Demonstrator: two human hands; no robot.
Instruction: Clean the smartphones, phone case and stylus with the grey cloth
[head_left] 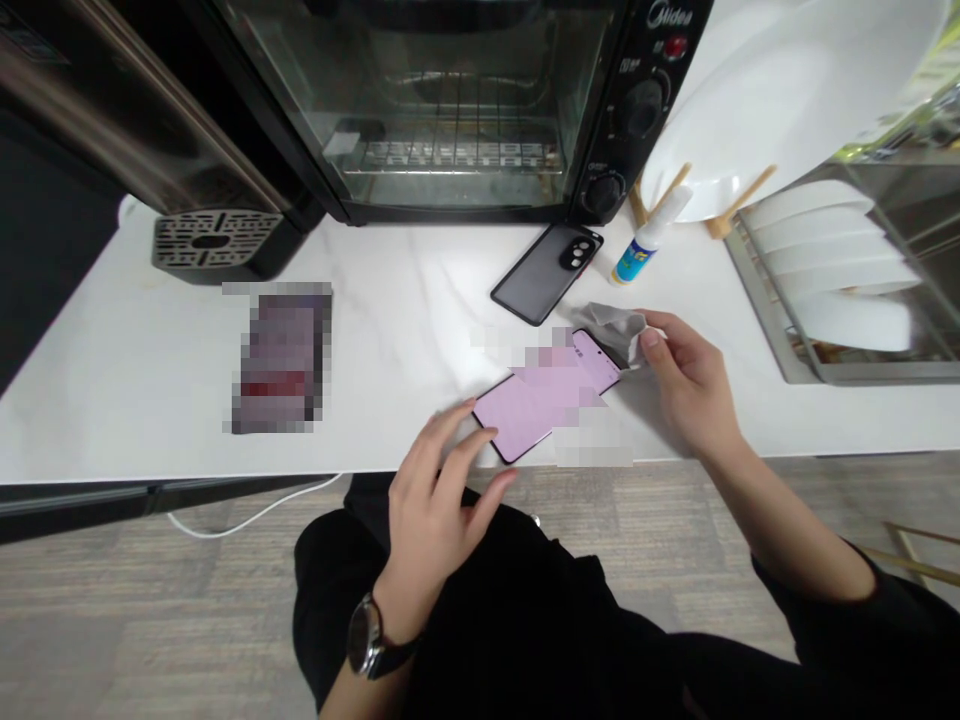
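A smartphone (525,410) with a lit pink screen lies flat near the front edge of the white counter; parts of it are pixelated. My left hand (442,490), with a watch on the wrist, has its fingers spread at the phone's lower left end, fingertips at its edge. Pinched between the thumb and fingers of my right hand (686,380) is a grey cloth (611,325), which hangs by the phone's upper right end. Behind the phone lies a dark translucent phone case (546,275) with a camera cutout. A small spray bottle (641,250) with a blue label stands right of the case.
A toaster oven (457,215) stands at the back, beside a machine with a drip tray (214,240). At left lies a pixelated dark flat object (281,360). Large white plates (787,90) and a dish rack (772,320) occupy the right. A white cable (255,518) hangs below the counter.
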